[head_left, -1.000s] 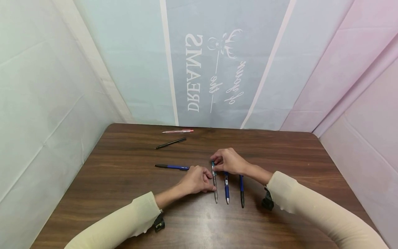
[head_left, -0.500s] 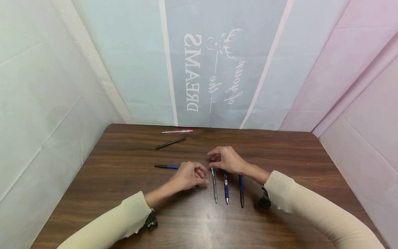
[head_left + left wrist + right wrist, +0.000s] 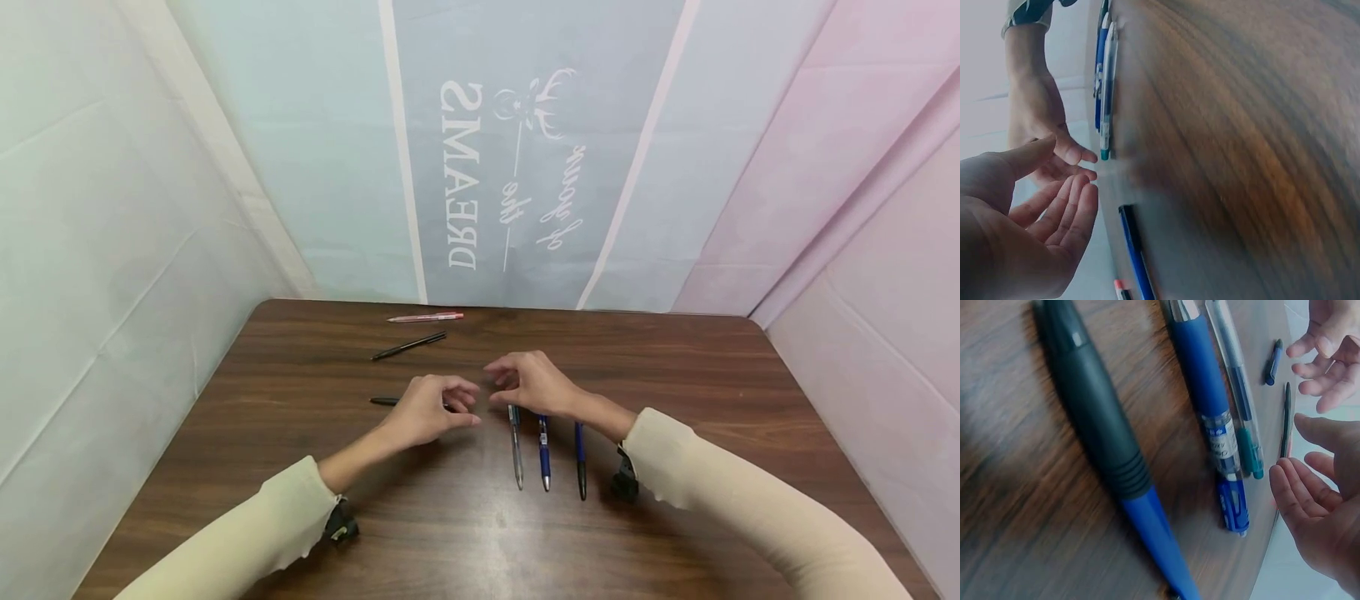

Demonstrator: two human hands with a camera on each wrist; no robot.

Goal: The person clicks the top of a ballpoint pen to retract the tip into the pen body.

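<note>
My left hand (image 3: 431, 410) hovers with loosely bent fingers over a blue pen with a black grip (image 3: 383, 401), covering most of it. The same pen's blue barrel (image 3: 1139, 262) shows below the fingers in the left wrist view. My right hand (image 3: 538, 385) holds nothing and faces the left, its thumb near the top of a clear pen with a teal end (image 3: 516, 450). Beside that pen lie a blue pen with a silver tip (image 3: 544, 458) and a blue pen with a black grip (image 3: 581, 467), roughly parallel in a row.
A black pen (image 3: 408, 346) lies slanted farther back on the brown wooden table (image 3: 660, 358). Behind it, close to the back edge, is a clear pen with a red end (image 3: 426, 317). A printed cloth (image 3: 510, 287) hangs behind the table.
My left hand has let go of the clear pen and moved left, over the lying blue pen. My right hand has released the clear pen's teal end and shifted slightly left.
</note>
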